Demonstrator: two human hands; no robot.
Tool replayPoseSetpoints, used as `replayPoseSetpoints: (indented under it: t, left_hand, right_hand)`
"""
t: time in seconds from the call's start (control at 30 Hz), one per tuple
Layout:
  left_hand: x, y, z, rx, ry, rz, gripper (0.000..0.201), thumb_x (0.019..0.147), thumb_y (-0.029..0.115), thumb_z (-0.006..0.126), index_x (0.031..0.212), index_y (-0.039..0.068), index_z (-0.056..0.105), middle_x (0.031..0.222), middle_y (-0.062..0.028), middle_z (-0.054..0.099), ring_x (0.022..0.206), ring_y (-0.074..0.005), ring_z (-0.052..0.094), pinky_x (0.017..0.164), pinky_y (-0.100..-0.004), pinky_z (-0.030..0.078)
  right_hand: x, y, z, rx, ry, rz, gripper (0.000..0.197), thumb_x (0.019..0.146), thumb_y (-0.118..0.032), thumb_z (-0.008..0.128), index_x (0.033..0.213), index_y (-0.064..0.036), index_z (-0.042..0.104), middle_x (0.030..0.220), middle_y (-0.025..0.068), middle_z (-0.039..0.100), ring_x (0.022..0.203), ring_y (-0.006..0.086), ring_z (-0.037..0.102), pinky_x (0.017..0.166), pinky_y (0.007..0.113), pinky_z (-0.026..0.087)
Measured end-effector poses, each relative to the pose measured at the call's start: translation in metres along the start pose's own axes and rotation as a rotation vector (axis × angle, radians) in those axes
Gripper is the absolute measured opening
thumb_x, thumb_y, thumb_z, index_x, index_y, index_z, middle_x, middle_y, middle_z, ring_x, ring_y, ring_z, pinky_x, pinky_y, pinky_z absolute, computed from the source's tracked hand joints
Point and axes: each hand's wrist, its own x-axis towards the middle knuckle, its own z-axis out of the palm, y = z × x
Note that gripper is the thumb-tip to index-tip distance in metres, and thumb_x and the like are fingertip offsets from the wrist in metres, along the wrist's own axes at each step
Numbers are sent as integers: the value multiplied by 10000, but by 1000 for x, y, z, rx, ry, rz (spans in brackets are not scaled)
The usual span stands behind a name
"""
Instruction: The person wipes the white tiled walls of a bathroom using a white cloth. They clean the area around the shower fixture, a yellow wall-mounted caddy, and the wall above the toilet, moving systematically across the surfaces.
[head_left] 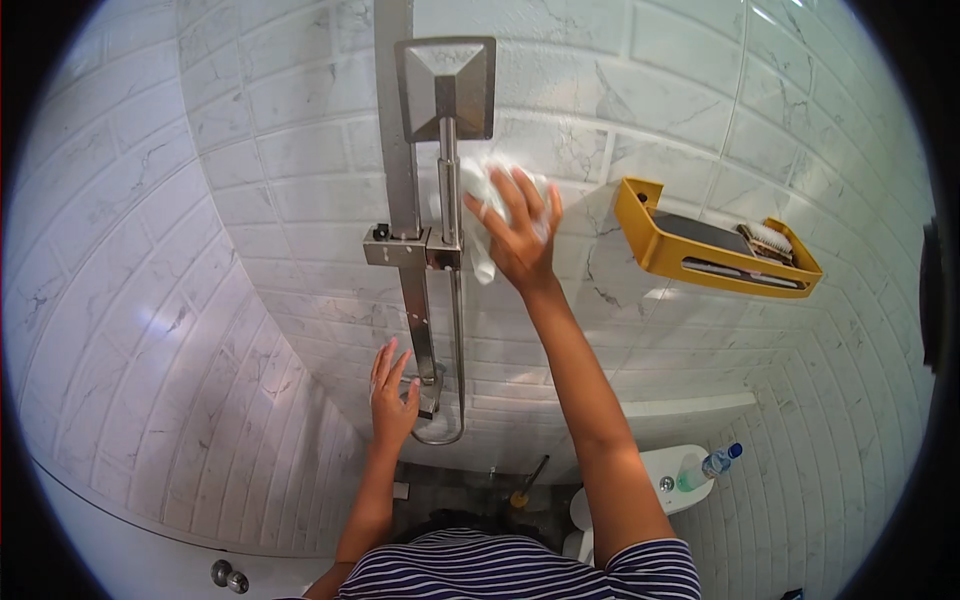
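Observation:
My right hand [520,235] presses a crumpled white cloth [480,188] flat against the marbled wall tiles, its fingers spread over it. Just left of the cloth are a square hand shower [447,95] and its slider bracket [395,250], both on a metal shower rail [402,165]. My left hand [393,402] is raised beside the rail's lower end, fingers apart, with nothing in it. Whether it touches the metal fitting there, I cannot tell. A thin shower hose [461,350] hangs down along the rail and loops near that hand.
A yellow wall shelf [725,277] with a brush [768,240] juts out at the right. Below it stand a white toilet cistern [650,467] and a clear bottle with a blue cap [717,463]. A yellow-ended stick [520,498] is on the floor. Round metal knobs [228,576] are at lower left.

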Motion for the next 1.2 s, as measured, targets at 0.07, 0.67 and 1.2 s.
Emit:
replayPoseSetpoints:
  t: [0.07,0.67,1.2]
  left_hand:
    - [0,7,2,-20,-9,10,447,739,20,567,1183,50,526,1349,-113,388,1254,-325,332,1017,-398,297]
    - [2,16,2,-15,-14,19,440,740,27,570,1177,59,532,1351,-120,382,1261,-318,321,1028,-398,279]
    - [-8,25,3,-62,-23,3,464,751,26,555,1209,24,477,1346,-150,378,1249,-327,335,1028,-417,263]
  right_hand:
    - [-5,8,10,176,14,-9,275,729,-23,577,970,-154,564,1212,27,544,1168,190,457,1007,447,183]
    - [-134,-35,15,155,-86,149,189,680,-37,618,822,-144,553,1126,-76,603,879,126,514,846,334,284]
    - [-285,-7,-38,49,-669,-187,314,803,-173,556,1105,-259,546,1193,-107,544,935,93,546,848,393,352]
